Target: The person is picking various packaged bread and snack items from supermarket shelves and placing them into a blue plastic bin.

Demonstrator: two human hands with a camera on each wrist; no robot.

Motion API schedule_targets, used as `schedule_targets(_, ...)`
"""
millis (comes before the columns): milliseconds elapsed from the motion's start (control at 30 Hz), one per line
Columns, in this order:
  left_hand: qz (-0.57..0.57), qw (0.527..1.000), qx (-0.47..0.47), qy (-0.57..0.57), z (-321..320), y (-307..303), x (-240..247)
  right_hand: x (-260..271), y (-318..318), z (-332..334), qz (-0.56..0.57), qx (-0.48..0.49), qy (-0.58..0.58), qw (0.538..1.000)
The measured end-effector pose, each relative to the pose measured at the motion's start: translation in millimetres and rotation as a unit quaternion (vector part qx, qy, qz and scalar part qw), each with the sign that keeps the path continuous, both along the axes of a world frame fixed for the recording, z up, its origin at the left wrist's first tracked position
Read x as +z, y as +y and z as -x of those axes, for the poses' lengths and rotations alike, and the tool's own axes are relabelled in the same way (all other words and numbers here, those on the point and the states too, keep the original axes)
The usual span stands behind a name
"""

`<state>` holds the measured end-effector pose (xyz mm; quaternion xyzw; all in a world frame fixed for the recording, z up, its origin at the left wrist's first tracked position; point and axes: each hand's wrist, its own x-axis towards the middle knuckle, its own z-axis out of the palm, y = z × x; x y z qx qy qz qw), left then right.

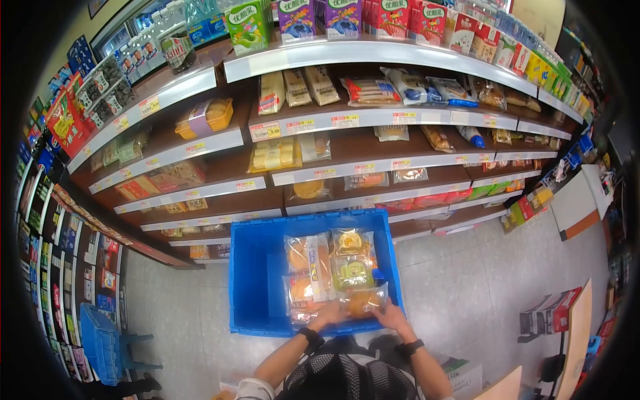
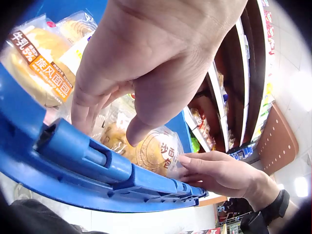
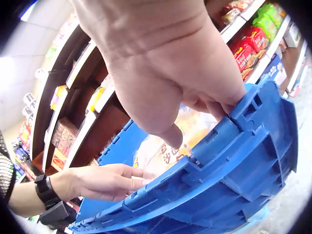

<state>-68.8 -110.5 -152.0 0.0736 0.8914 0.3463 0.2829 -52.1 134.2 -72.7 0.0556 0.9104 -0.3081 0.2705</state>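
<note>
A clear bag of round bread point(image 1: 363, 303) lies at the near right of the blue crate point(image 1: 257, 327), just inside its front wall. My left hand point(image 1: 325, 315) grips the bag's left end, thumb over the plastic in the left wrist view. The right hand point(image 1: 393, 317) holds the other end; in the right wrist view its fingers reach down behind the crate's rim and are partly hidden. Beside the left hand sit a bagged bun point(image 1: 301, 290) and a milk whirlwind bread point(image 2: 41, 66). A green-labelled bread pack point(image 1: 353, 272) lies just beyond the held bag.
Shelves point(image 1: 393, 123) with packaged breads stand right behind the crate, with juice cartons point(image 1: 342, 19) on top. A blue stool point(image 1: 100, 340) is on the floor at left. Grey floor point(image 1: 453, 267) shows to the crate's right, and a wooden board point(image 1: 573, 333) stands farther right.
</note>
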Motion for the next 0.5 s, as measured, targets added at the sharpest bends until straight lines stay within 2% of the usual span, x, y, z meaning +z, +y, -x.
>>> schedule_targets(100,-0.059,0.998,0.005,0.011,-3.9,-2.8,0.6,0.3,-2.0,0.7,-0.023,0.013,-0.020,0.999)
schedule_targets(133,-0.059,0.998,0.005,0.016,0.2,-3.9,14.1,-3.5,-2.9,-1.0,-0.024,0.013,-0.015,1.000)
schedule_targets(200,-0.136,0.988,0.012,-0.069,3.3,-6.6,38.1,-7.0,-4.6,-3.9,-0.046,0.020,-0.007,0.999)
schedule_targets(267,-0.141,0.988,0.010,-0.053,3.8,-8.7,36.1,-7.2,-4.1,0.4,-0.047,0.023,-0.010,0.999)
schedule_targets(333,-0.066,0.997,-0.009,-0.046,3.4,-9.7,18.2,-6.4,-3.3,-0.3,-0.047,0.029,-0.029,0.998)
schedule_targets(433,-0.098,0.995,0.002,-0.010,-0.4,-13.2,19.4,-12.5,-3.6,1.1,-0.047,0.036,-0.032,0.998)
schedule_targets(500,-0.085,0.996,-0.008,-0.040,3.2,-14.9,27.0,-13.5,-3.0,0.7,-0.045,0.027,-0.029,0.998)
